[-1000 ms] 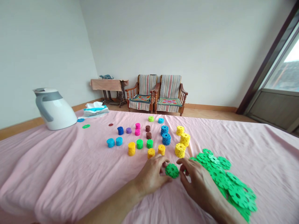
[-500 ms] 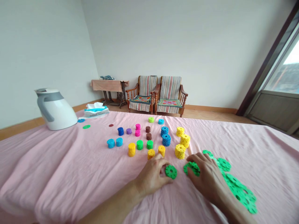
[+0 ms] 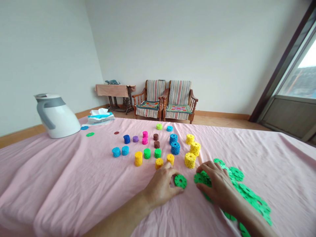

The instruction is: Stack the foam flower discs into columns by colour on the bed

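My left hand is closed around a green notched snowflake disc, pinched between thumb and fingers; whether more discs sit under it is hidden. To its right, my right hand has thumb and fingers curled around several green discs at the tablecloth. More loose green discs overlap in a spread beyond and under my right forearm. Just past my left fingers stand orange-yellow disc stacks. A taller yellow stack stands beyond the gap between my hands.
Farther back are blue stacks, bright green stacks, light blue stacks and brown stacks. A white jug and a tissue pack stand at left on the pink tablecloth. Two chairs are behind.
My right thumb has drawn in against the green discs, and more green pieces show below my right forearm. My left hand stays on its disc. The view shifts slightly.
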A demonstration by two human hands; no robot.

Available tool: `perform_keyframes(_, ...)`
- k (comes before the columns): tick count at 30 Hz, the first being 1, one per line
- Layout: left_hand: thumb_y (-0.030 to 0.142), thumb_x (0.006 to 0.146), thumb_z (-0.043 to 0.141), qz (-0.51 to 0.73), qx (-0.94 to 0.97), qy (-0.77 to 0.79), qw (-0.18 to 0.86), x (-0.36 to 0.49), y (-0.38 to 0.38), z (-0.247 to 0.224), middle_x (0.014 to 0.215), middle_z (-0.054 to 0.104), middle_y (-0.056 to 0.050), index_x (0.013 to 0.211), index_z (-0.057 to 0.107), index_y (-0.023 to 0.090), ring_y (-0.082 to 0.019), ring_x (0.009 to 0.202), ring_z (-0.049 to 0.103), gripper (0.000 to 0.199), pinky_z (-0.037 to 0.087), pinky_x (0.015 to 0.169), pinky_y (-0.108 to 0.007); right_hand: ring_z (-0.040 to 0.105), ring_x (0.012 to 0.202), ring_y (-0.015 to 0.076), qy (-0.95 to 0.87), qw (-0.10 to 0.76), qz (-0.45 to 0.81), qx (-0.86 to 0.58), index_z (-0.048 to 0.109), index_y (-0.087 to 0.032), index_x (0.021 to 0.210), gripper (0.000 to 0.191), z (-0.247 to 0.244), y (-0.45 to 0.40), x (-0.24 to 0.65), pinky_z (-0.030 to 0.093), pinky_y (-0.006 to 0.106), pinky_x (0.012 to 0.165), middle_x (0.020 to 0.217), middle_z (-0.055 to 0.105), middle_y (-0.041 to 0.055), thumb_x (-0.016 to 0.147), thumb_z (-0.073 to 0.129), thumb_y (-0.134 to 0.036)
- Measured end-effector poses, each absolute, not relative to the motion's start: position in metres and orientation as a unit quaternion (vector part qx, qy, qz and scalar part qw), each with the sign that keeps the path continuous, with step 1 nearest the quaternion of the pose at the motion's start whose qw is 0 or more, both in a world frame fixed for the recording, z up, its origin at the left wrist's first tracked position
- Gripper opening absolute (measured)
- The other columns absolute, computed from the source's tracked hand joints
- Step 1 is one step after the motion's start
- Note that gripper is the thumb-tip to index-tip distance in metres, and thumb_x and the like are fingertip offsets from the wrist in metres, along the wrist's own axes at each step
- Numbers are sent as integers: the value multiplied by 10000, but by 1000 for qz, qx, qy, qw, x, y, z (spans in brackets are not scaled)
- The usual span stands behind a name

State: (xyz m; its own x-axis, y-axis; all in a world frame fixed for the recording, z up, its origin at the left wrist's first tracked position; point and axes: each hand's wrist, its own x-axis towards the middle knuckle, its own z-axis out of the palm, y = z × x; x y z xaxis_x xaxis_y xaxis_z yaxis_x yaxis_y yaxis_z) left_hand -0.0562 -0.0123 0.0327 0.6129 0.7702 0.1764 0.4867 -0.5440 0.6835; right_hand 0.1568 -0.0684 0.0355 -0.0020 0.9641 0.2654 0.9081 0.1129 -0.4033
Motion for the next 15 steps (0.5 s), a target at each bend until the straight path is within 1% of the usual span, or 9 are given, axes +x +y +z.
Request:
perform_keyframes(3, 216, 620, 789, 238, 845, 375, 298, -55, -12, 32, 839, 503, 5, 826, 667, 193, -156, 764, 510, 240, 377, 614, -243, 549, 813, 216, -684, 297, 112, -657, 623, -219, 734, 45, 37, -64, 158, 389, 351, 741, 793, 628, 25, 733, 583, -240)
perform_keyframes(6, 214, 603, 798, 238, 842, 378, 302, -55, -11, 32, 828, 495, 7, 817, 664, 196, -151, 739, 502, 253, 369, 587, -237, 538, 634, 158, -639, 365, 203, -646, 608, -201, 710, 112, 36, -59, 151, 398, 283, 606, 646, 593, -4, 766, 565, -287)
perform_keyframes(9, 209, 603, 795, 240, 839, 376, 311, -56, -11, 32, 811, 491, 14, 802, 657, 194, -137, 703, 501, 243, 365, 573, -234, 529, 576, 136, -607, 417, 287, -613, 601, -190, 740, 142, 30, -55, 137, 387, 250, 535, 617, 585, -14, 773, 565, -324)
perform_keyframes(12, 217, 616, 785, 249, 835, 373, 319, -56, -12, 33, 800, 491, 16, 767, 641, 184, -132, 697, 505, 211, 362, 568, -234, 537, 573, 129, -605, 423, 319, -595, 594, -185, 732, 135, 25, -51, 124, 388, 234, 522, 620, 589, -15, 768, 572, -313)
perform_keyframes(15, 213, 591, 796, 248, 832, 381, 318, -55, -11, 34, 798, 493, 12, 724, 624, 176, -142, 717, 504, 220, 356, 562, -234, 531, 549, 126, -612, 408, 290, -612, 585, -187, 698, 126, 25, -50, 117, 381, 228, 511, 587, 570, -22, 768, 565, -290)
